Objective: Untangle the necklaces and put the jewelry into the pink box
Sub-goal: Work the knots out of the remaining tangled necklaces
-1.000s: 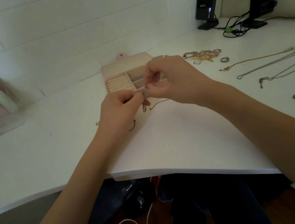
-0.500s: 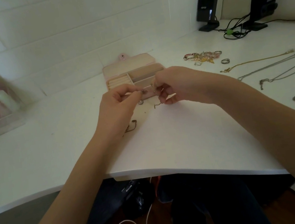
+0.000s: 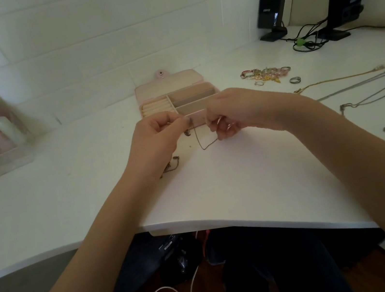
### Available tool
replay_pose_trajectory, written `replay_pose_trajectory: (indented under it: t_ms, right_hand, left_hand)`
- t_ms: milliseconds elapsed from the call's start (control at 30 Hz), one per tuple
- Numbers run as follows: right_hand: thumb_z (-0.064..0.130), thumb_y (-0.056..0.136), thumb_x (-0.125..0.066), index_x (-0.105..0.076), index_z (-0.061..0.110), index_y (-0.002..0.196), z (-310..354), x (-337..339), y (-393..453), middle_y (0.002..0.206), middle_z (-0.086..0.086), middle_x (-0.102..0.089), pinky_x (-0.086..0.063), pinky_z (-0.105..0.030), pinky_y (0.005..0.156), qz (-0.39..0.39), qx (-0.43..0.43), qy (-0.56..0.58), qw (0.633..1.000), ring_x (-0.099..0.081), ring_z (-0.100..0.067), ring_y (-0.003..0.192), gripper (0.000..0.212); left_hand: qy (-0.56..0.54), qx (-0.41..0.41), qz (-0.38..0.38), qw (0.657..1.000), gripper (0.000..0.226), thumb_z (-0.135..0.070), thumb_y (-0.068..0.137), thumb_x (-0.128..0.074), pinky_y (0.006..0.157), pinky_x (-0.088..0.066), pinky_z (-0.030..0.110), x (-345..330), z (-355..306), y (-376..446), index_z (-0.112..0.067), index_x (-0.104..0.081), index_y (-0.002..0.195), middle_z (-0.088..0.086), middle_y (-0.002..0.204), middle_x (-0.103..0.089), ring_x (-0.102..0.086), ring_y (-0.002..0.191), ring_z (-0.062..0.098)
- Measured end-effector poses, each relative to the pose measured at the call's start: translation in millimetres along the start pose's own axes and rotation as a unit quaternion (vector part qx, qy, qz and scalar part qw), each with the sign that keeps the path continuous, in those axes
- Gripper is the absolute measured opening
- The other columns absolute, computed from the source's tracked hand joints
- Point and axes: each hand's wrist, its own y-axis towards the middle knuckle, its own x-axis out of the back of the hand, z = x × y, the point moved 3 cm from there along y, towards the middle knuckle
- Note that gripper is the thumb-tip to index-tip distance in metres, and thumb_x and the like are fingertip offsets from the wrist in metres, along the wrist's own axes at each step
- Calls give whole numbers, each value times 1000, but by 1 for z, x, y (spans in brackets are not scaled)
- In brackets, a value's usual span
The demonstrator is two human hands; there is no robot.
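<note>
Head view: left hand (image 3: 156,136) and right hand (image 3: 229,114) pinch a thin dark chain necklace (image 3: 205,143), its slack looping between them, before the open pink jewelry box (image 3: 197,119).

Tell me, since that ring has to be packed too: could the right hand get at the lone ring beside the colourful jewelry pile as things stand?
Probably yes, once freed. The ring lies in the open on the desk, with nothing between it and the right hand. But that hand now pinches the dark chain and would need to release it first.

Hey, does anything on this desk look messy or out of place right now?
Mainly the dark chain: both hands pinch it, its tail bunched by the left wrist. Bracelets and rings lie heaped right of the open pink box.
</note>
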Motion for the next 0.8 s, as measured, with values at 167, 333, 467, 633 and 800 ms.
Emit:
replay_pose_trajectory:
  t_ms: [167, 333, 467, 633, 800]
  right_hand:
    - [16, 88, -62, -72, 18, 93, 10, 3, -6, 75, 5, -64, -39, -14, 61, -58, 113, -42, 991, -55, -1, 64, 11]
    - [15, 84, -71, -76, 15, 87, 13, 1, -7, 50, 23, -58, -35, -4, 53, -88, 173, -80, 978, -50, 6, 51, 6]
    - [21, 82, -73, -77, 17, 86, 14, 0, -7, 54, 20, -60, -38, -6, 56, -88, 181, -79, 976, -51, 3, 57, 7]
    - [13, 78, -72, -74, 14, 80, 14, -5, -8, 46, 24, -52, -33, -6, 50, -113, 210, -121, 963, -45, 2, 48, 3]
    - [8, 74, -69, -66, 6, 74, 16, -10, -11, 53, 16, -52, -36, -9, 53, -130, 250, -154, 947, -47, -1, 56, 4]
  left_hand:
    - [4, -2, -6, 1000, 23, -14, 88, -61, 42, -18, 22, 1, 1, 1, -17, -61, 66, -2, 49, -35, -24, 42, 10]
    - [14, -10, -4, 1000, 19, -24, 85, -67, 46, -17, 26, 1, 1, 0, -16, -65, 68, 1, 51, -36, -24, 45, 11]
    - [37, -22, -9, 999, 19, -21, 84, -67, 41, -18, 21, 1, 1, 1, -16, -63, 66, -3, 46, -35, -23, 41, 7]
    - [50, -21, -20, 998, 21, -21, 83, -69, 39, -19, 19, 2, 2, 1, -14, -61, 64, -7, 43, -34, -24, 39, 5]
    - [73, -26, -18, 997, 24, -14, 82, -67, 38, -21, 17, -1, 2, 2, -18, -59, 60, -7, 45, -36, -27, 39, 4]
